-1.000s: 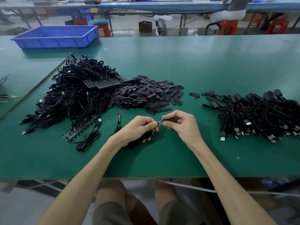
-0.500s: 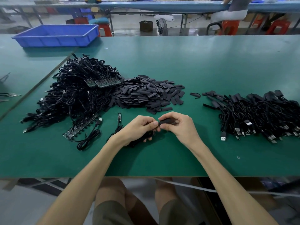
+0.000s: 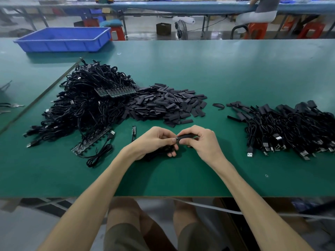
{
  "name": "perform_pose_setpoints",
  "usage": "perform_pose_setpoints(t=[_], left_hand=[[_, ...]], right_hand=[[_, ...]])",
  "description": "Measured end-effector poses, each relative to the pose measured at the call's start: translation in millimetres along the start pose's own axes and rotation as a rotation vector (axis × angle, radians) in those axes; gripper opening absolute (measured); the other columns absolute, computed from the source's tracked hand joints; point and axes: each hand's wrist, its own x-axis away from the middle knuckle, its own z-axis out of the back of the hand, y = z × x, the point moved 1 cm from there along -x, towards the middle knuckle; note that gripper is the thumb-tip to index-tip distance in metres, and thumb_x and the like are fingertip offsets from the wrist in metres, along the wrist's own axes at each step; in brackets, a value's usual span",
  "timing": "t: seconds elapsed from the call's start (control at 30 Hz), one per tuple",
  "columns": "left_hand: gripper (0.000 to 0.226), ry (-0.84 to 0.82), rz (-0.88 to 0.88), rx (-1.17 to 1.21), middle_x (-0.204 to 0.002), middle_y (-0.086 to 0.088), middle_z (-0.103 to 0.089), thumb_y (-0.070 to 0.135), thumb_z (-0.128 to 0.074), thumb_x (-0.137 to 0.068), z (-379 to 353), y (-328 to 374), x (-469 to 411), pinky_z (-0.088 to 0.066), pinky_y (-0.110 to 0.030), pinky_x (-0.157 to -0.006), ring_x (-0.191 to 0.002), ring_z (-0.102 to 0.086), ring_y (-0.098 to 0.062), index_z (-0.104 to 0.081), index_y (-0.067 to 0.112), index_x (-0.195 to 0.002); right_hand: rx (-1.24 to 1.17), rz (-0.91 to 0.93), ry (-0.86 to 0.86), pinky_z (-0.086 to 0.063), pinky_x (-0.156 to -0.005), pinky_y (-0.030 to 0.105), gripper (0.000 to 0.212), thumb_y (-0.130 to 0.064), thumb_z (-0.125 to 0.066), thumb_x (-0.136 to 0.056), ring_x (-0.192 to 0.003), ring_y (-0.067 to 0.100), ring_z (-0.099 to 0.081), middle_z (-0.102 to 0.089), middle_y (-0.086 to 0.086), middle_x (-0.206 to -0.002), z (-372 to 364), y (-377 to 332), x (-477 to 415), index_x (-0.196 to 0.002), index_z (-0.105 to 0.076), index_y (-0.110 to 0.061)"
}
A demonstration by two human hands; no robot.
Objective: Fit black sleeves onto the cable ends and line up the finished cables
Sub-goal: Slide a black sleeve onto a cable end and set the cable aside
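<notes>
My left hand (image 3: 155, 142) grips a coiled black cable (image 3: 159, 151) and pinches its end at the fingertips. My right hand (image 3: 197, 140) pinches a black sleeve (image 3: 186, 136) that sits over that cable end, right against my left fingertips. A large heap of unsleeved black cables (image 3: 85, 109) with small green circuit boards lies at the left. A pile of loose black sleeves (image 3: 166, 104) sits behind my hands. Sleeved cables (image 3: 290, 127) lie in a row at the right.
One loose cable (image 3: 101, 153) and a strip of circuit boards (image 3: 90, 141) lie left of my hands, and a single board end (image 3: 133, 130) lies close by. A blue plastic tray (image 3: 63, 39) stands at the back left. The table's front edge (image 3: 163, 196) runs below my forearms.
The bare connector end seen between my hands a second ago is now covered by the sleeve, which my right hand has slid leftward up to my left fingertips.
</notes>
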Motion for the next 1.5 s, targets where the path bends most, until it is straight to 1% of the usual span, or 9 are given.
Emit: perform_pose_setpoints(t=[0.13,0.27,0.43,0.63,0.8,1.0,1.17,1.3,1.5], left_hand=[[0.022,-0.004,-0.005,0.017,-0.092,-0.017,-0.073,0.007,-0.057,-0.102,0.5,-0.4,-0.5,-0.059,-0.031,-0.070,-0.073,-0.071,-0.025,-0.061,-0.013,-0.111],[0.027,0.017,0.011,0.046,-0.092,-0.020,-0.074,0.008,-0.060,-0.101,1.6,0.6,-0.7,-0.060,-0.033,-0.068,-0.073,-0.071,-0.030,-0.051,-0.011,-0.118],[0.025,0.005,0.018,0.011,-0.094,-0.023,-0.073,0.008,-0.059,-0.101,1.6,1.7,-2.5,-0.059,-0.034,-0.070,-0.076,-0.070,-0.031,-0.055,-0.012,-0.115],[0.025,0.014,0.006,0.014,-0.091,-0.022,-0.073,0.007,-0.059,-0.101,0.9,-0.7,-2.8,-0.059,-0.032,-0.068,-0.071,-0.071,-0.028,-0.056,-0.014,-0.113],[0.023,0.039,0.012,0.014,-0.092,-0.020,-0.075,0.009,-0.059,-0.101,0.4,-2.9,-3.6,-0.058,-0.031,-0.069,-0.073,-0.072,-0.027,-0.057,-0.012,-0.112],[0.031,-0.028,0.032,0.074,-0.103,-0.026,-0.072,0.016,-0.055,-0.104,3.5,6.3,-4.0,-0.058,-0.033,-0.080,-0.091,-0.071,-0.033,-0.059,-0.013,-0.114],[0.033,0.012,0.080,-0.211,-0.086,-0.016,-0.076,0.024,-0.055,-0.105,7.9,18.8,-5.5,-0.060,-0.028,-0.066,-0.070,-0.073,-0.022,-0.071,-0.003,-0.096],[0.032,0.043,0.074,-0.272,-0.074,-0.008,-0.074,0.021,-0.054,-0.105,5.4,17.7,-5.9,-0.058,-0.026,-0.059,-0.062,-0.069,-0.019,-0.070,-0.003,-0.091],[0.030,0.062,0.040,-0.321,-0.070,-0.004,-0.074,0.017,-0.054,-0.105,5.2,12.4,-4.4,-0.057,-0.024,-0.058,-0.059,-0.069,-0.016,-0.070,-0.005,-0.091]], right_hand=[[0.052,0.041,-0.003,-0.057,-0.083,0.037,0.021,-0.007,-0.085,-0.079,-0.088,0.011,-0.069,-0.073,-0.009,-0.088,-0.8,-1.3,0.9,-0.095,-0.080,-0.019],[0.012,0.031,-0.014,-0.057,-0.083,0.031,0.024,-0.007,-0.085,-0.079,-0.087,0.008,-0.071,-0.075,-0.011,-0.088,2.0,-2.1,0.5,-0.091,-0.080,-0.027],[-0.082,-0.013,-0.030,-0.055,-0.073,0.023,0.022,-0.002,-0.084,-0.079,-0.073,0.008,-0.069,-0.077,-0.005,-0.083,3.8,-1.8,0.6,-0.090,-0.081,-0.021],[-0.099,-0.027,-0.039,-0.057,-0.069,0.025,0.019,0.001,-0.083,-0.079,-0.066,0.013,-0.066,-0.076,0.005,-0.077,2.3,-3.1,1.1,-0.091,-0.081,-0.015],[-0.056,-0.013,-0.042,-0.057,-0.069,0.024,0.019,0.000,-0.083,-0.080,-0.067,0.009,-0.068,-0.077,-0.001,-0.079,-0.2,-4.7,1.1,-0.094,-0.081,-0.013],[-0.091,-0.043,0.001,-0.055,-0.068,0.023,0.020,0.001,-0.082,-0.080,-0.065,0.011,-0.066,-0.077,0.004,-0.077,3.7,-5.9,0.5,-0.093,-0.081,-0.013],[-0.139,-0.070,0.024,-0.057,-0.069,0.023,0.019,-0.001,-0.082,-0.082,-0.068,0.013,-0.068,-0.078,0.002,-0.079,5.1,-4.1,-0.2,-0.093,-0.080,-0.017],[-0.113,-0.072,0.012,-0.057,-0.068,0.023,0.019,-0.002,-0.082,-0.081,-0.067,0.012,-0.068,-0.078,0.003,-0.080,3.7,-2.3,-0.2,-0.092,-0.080,-0.017],[-0.033,-0.052,-0.028,-0.055,-0.068,0.023,0.019,-0.004,-0.084,-0.080,-0.065,0.011,-0.066,-0.076,0.002,-0.080,-0.6,2.2,-1.8,-0.092,-0.080,-0.019]])
